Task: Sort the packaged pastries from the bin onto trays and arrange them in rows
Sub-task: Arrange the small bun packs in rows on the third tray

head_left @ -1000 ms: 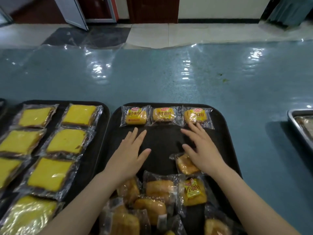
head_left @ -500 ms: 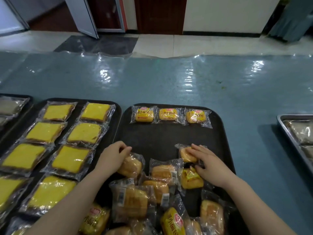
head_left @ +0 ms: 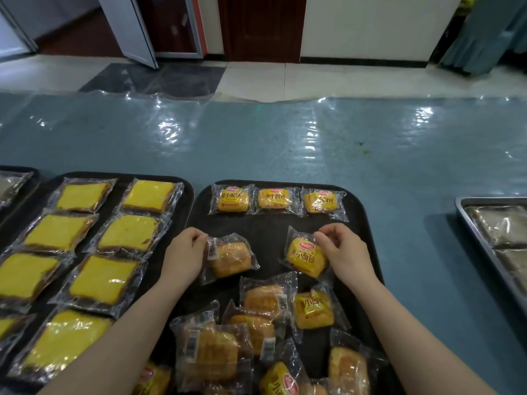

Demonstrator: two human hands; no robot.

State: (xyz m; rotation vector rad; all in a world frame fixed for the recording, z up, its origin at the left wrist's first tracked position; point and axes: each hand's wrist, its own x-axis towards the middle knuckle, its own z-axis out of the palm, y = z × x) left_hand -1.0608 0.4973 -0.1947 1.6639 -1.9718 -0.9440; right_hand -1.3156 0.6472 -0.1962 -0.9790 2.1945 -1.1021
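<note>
A black tray (head_left: 273,226) lies in front of me with a row of three yellow-labelled small bread packs (head_left: 275,198) along its far edge. My left hand (head_left: 185,253) pinches the wrapper edge of a bread pack (head_left: 229,259) lying label-down, barcode showing. My right hand (head_left: 343,250) pinches the top edge of a label-up bread pack (head_left: 305,256). Both packs sit in the tray's middle, below the row. Several more bread packs (head_left: 262,315) lie in a loose heap at the near end of the tray.
A second black tray (head_left: 188,189) on the left holds several wrapped yellow cake slices (head_left: 127,233) in two columns. A metal tray (head_left: 482,238) with greyish wrapped items stands at the right edge. Another dark tray (head_left: 25,178) peeks in at far left. The blue table is covered in clear plastic.
Both hands have each taken a bread pack from the heap and drawn it up into the tray's middle, under the finished row. The right pack now faces label-up.
</note>
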